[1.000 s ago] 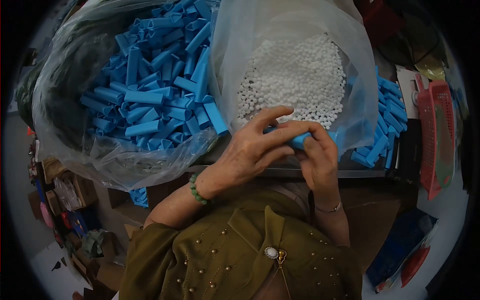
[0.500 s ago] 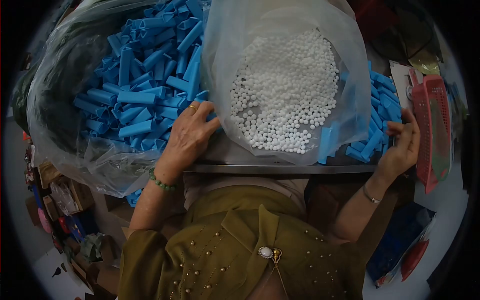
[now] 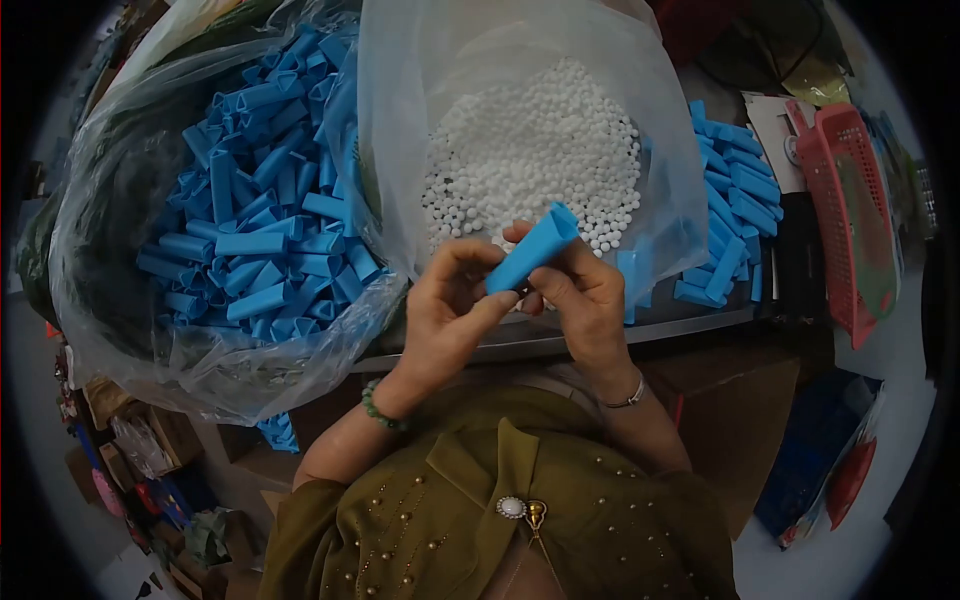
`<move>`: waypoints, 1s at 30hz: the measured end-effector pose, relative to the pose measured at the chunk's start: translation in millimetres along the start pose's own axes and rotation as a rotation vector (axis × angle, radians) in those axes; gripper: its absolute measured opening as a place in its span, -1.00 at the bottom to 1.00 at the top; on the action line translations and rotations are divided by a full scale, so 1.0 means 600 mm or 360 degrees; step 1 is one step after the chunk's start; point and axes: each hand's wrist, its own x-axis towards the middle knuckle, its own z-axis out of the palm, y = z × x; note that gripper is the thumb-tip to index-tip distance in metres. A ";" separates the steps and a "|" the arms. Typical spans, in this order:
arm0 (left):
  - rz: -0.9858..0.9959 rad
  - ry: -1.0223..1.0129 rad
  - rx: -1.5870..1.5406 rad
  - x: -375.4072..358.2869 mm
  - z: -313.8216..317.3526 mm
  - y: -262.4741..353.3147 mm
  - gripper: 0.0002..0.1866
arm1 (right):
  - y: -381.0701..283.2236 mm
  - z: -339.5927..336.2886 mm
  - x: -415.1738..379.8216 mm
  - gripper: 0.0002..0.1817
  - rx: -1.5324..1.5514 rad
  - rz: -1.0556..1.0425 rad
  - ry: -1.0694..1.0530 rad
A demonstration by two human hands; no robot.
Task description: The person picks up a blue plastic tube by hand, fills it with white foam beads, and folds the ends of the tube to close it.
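Observation:
A blue folded tube with an open upper end is held slantwise between my two hands, above the table's front edge. My left hand pinches its lower end between thumb and fingers. My right hand has its fingers closed round the upper part. Behind my hands lies a clear plastic bag with many small white balls in it. To the left, a larger clear bag is full of similar blue tubes.
On the right of the table lies a pile of blue tubes. Beyond it stands a pink plastic basket. The metal table edge runs in front of me. Cardboard boxes are below the table.
Both hands have come together in the middle, my left from the big bag and my right from the right-hand pile. A blue tube is now between them. The view has shifted slightly.

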 end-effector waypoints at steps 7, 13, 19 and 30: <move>0.0760 -0.0440 0.1226 0.144 0.030 -0.047 -0.59 | 0.004 -0.077 -0.002 -0.72 -0.0117 -0.0130 0.0445; 0.1010 -0.0330 0.2037 0.333 0.159 -0.137 -0.52 | 0.004 -0.080 -0.023 -0.66 -0.0166 -0.0187 0.0523; 0.1127 -0.0081 0.1639 0.454 0.197 -0.259 -0.51 | 0.000 -0.095 -0.024 -0.65 -0.0106 -0.0192 0.0533; 0.1169 -0.1100 0.1995 0.230 0.101 -0.120 -0.90 | -0.001 -0.111 -0.021 -0.63 -0.0151 -0.0183 0.0504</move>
